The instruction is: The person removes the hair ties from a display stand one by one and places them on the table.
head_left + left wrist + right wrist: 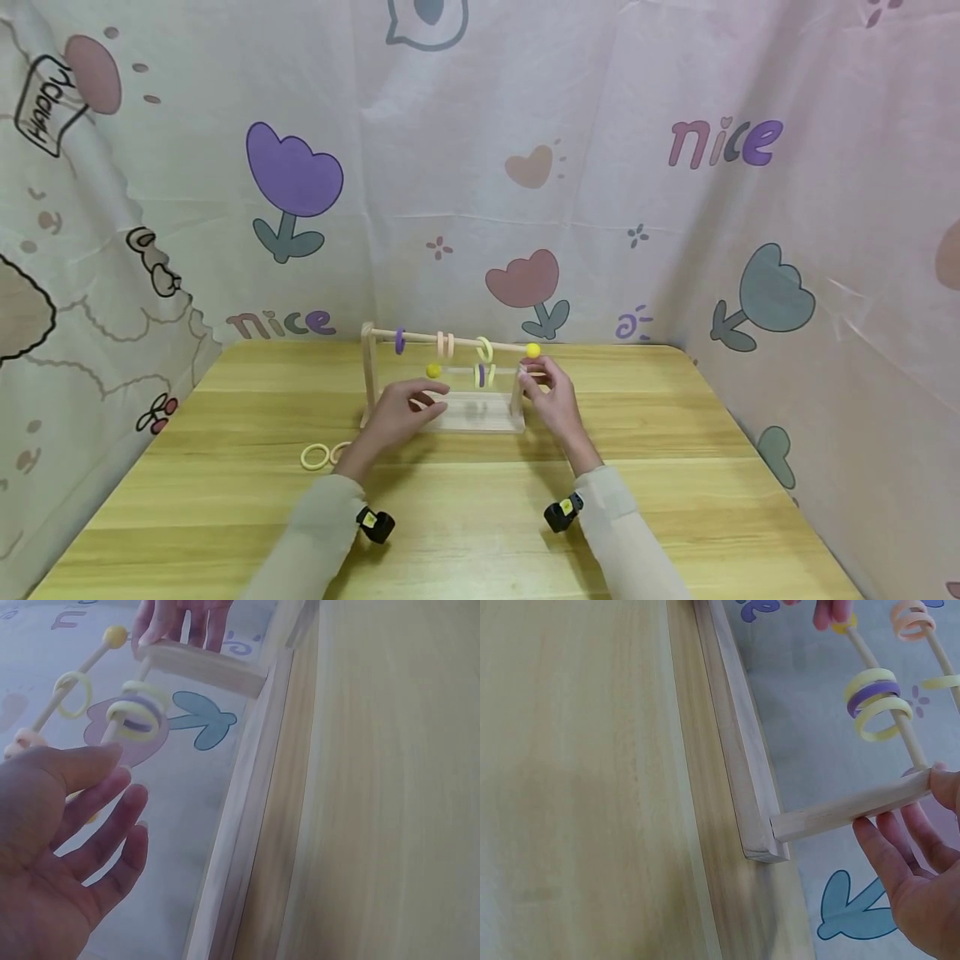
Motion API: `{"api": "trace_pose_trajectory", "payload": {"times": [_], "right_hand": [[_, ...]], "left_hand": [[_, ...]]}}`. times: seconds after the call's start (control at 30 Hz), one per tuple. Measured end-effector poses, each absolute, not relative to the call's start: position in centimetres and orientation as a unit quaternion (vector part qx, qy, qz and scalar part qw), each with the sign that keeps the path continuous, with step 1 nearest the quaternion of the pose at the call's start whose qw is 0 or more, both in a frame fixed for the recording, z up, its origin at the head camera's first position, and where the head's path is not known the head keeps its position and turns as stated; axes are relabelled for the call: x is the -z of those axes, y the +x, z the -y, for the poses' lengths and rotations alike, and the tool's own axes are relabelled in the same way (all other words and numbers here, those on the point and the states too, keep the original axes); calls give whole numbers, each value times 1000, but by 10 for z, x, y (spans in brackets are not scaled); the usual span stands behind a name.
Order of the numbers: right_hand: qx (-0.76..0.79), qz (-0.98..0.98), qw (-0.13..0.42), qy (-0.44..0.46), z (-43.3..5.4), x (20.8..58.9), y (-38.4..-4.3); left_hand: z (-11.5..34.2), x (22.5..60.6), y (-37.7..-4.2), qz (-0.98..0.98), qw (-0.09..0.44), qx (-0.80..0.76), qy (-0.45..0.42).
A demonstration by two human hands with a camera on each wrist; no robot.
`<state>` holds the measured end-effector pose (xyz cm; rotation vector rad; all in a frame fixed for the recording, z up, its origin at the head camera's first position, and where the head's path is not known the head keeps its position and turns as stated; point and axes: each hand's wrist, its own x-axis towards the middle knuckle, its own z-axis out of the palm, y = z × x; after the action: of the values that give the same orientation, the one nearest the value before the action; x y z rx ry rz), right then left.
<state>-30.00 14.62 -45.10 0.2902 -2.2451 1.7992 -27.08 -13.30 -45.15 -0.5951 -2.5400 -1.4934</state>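
Observation:
A wooden ring rack (472, 414) has two dowels at different heights, each with a yellow ball at its free end. My right hand (553, 393) grips the top of the shorter post (832, 810), thumb on one face and fingers on the other. On the lower dowel (907, 739) hang a purple ring (874, 691) and pale yellow rings (885, 729). My left hand (405, 408) is by that dowel's yellow ball (433, 371), thumb and fingers apart. In the left wrist view its fingers partly hide the dowel and ball; contact is unclear.
The upper dowel (465, 342) carries purple (400, 341), pink (441, 344) and pale yellow (485, 350) rings. Left of the rack, a yellow ring (315, 457) and a pinkish ring (337, 455) lie on the wooden table (465, 533). Printed cloth (420, 183) hangs behind.

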Motion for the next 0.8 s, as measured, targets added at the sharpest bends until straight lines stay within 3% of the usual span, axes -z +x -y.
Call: {"api": "trace_pose_trajectory", "payload": {"times": [0.8], "right_hand": [[-619,769,126,103,-147,452,-301]], "left_hand": [[94,460,-286,819,59,548,-159]]}}
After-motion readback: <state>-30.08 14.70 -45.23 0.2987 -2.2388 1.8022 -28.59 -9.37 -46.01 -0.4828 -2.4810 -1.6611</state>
